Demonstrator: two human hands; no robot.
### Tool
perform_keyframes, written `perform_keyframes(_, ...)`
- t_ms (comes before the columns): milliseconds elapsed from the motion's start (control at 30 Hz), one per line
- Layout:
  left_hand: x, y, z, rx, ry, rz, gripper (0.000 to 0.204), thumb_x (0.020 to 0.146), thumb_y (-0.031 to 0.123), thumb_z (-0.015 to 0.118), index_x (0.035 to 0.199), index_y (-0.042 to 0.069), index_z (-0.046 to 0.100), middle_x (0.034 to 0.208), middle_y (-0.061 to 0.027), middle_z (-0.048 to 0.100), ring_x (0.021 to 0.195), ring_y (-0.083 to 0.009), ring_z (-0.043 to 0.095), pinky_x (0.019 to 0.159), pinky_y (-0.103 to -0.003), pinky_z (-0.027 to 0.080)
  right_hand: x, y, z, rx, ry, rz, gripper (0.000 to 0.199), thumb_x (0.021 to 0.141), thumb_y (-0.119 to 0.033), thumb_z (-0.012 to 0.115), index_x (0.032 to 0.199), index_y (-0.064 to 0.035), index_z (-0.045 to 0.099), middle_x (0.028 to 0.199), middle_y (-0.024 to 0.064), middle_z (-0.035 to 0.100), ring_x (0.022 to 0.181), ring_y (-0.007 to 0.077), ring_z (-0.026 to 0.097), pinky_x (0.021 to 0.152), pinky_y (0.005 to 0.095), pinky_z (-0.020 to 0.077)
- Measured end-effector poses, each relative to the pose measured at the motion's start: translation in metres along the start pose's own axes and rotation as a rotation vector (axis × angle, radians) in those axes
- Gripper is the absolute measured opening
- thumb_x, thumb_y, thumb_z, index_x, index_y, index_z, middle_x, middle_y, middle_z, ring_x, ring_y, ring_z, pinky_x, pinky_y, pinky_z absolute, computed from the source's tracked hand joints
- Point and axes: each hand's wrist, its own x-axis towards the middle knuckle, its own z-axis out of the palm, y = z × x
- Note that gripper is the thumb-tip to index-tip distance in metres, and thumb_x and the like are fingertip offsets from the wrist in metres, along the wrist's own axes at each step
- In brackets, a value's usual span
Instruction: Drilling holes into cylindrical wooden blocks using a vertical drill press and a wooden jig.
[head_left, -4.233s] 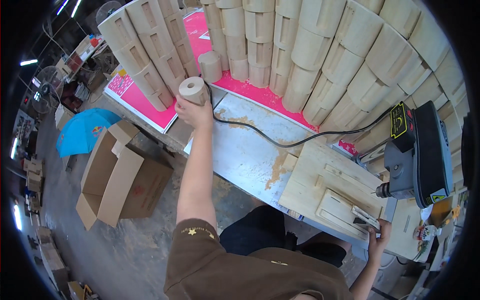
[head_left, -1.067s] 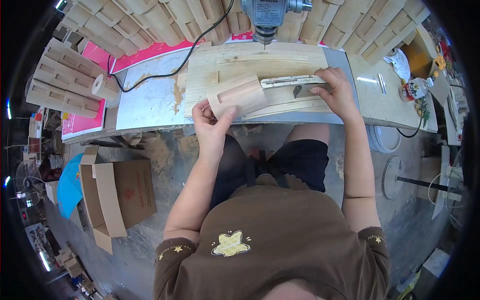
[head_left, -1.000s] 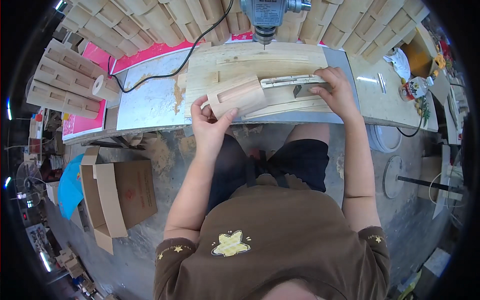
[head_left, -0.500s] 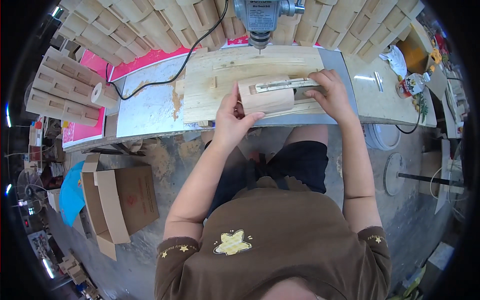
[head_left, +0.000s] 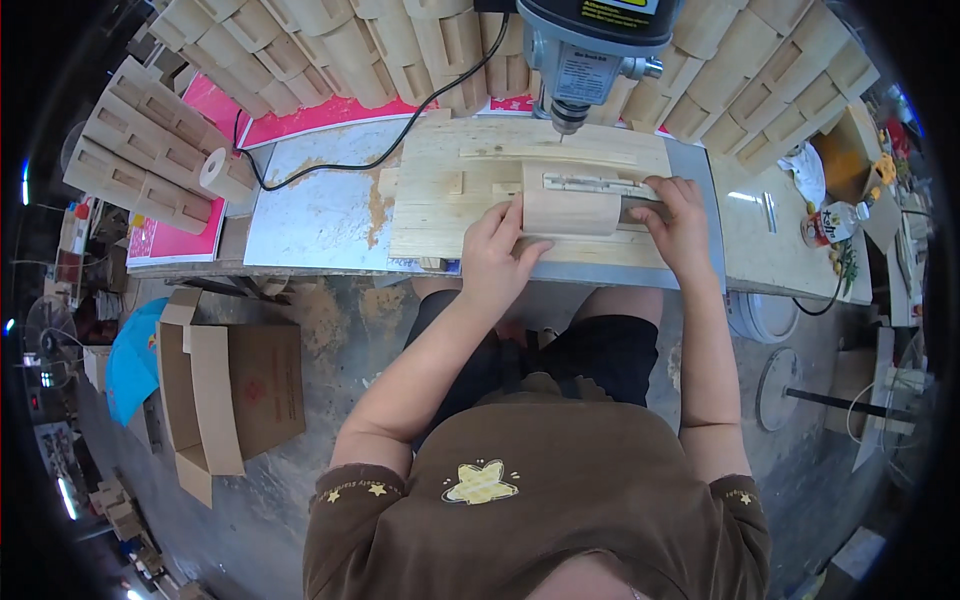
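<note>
A pale wooden cylinder (head_left: pixel 570 213) lies on its side on the wooden board (head_left: pixel 425 215) in front of the bench drill (head_left: pixel 583 78). My left hand (head_left: pixel 497 250) grips its left end, fingers behind and thumb along the near side. A narrow, light-coloured slotted strip (head_left: pixel 595 185) lies along the top of the cylinder and sticks out past its right end. My right hand (head_left: pixel 677 222) pinches that projecting end, with fingers on top and thumb below. The drill bit (head_left: pixel 562 138) hangs above and behind the cylinder, apart from it.
Stacked wooden cylinders with rectangular recesses line the back (head_left: pixel 400 50), and more (head_left: pixel 140 150) stand at the left. A black cable (head_left: pixel 380 155) crosses the bench. At the right is a bottle (head_left: pixel 833 224). An open cardboard box (head_left: pixel 240 390) sits on the floor.
The cylinder and strip have come down from a tilted hold to lie level on the board. Both hands moved with them. The whole view has shifted, showing more of the drill.
</note>
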Motion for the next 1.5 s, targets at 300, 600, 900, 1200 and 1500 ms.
perform_keyframes(300,0.024,-0.045,-0.004,0.137,-0.107,-0.087,0.063,0.056,0.028,0.081,0.112,0.006,0.061,0.097,-0.0079,0.06,0.097,-0.0255,0.053,0.088,-0.043,0.035,0.037,0.009,0.035,0.02,0.027,0.034,0.039,0.064,-0.012,0.076,0.099,-0.0054,0.062,0.094,0.0098,0.061,0.091,0.0318,0.052,0.081,0.0387,0.0431)
perform_keyframes(600,0.033,-0.068,-0.014,0.176,-0.252,-0.167,0.057,0.058,0.027,0.08,0.11,0.013,0.063,0.087,-0.0014,0.057,0.096,-0.0242,0.05,0.088,-0.041,0.03,0.051,-0.006,0.026,0.691,0.129,0.278,0.048,0.075,-0.013,0.073,0.117,-0.0068,0.053,0.107,0.0067,0.058,0.106,0.0195,0.051,0.093,0.0309,0.0393)
perform_keyframes(900,0.034,-0.067,-0.011,0.195,-0.244,-0.134,0.053,0.061,0.027,0.078,0.11,0.014,0.063,0.083,-0.0021,0.055,0.092,-0.0247,0.05,0.087,-0.04,0.032,0.195,-0.038,-0.069,0.485,0.344,0.02,0.022,0.091,-0.02,0.054,0.099,-0.0009,0.057,0.087,0.0136,0.058,0.082,0.0174,0.057,0.07,0.0315,0.0439)
perform_keyframes(1200,0.032,-0.07,-0.011,0.188,-0.228,-0.142,0.05,0.061,0.027,0.078,0.106,0.012,0.064,0.083,-0.0036,0.054,0.089,-0.0255,0.05,0.085,-0.039,0.035,0.142,-0.087,-0.092,-0.079,0.312,0.051,0.023,0.09,-0.02,0.053,0.088,0.0026,0.059,0.072,0.0145,0.058,0.067,0.0217,0.055,0.062,0.0318,0.0428)
perform_keyframes(1500,0.032,-0.07,-0.01,0.143,-0.239,-0.148,0.051,0.06,0.025,0.079,0.107,0.011,0.064,0.083,-0.0044,0.055,0.087,-0.026,0.051,0.083,-0.039,0.036,0.057,-0.082,-0.041,0.161,0.436,-0.05,0.006,0.084,-0.007,0.059,0.085,-0.0017,0.062,0.064,0.0097,0.054,0.055,0.0232,0.053,0.051,0.0323,0.0396)
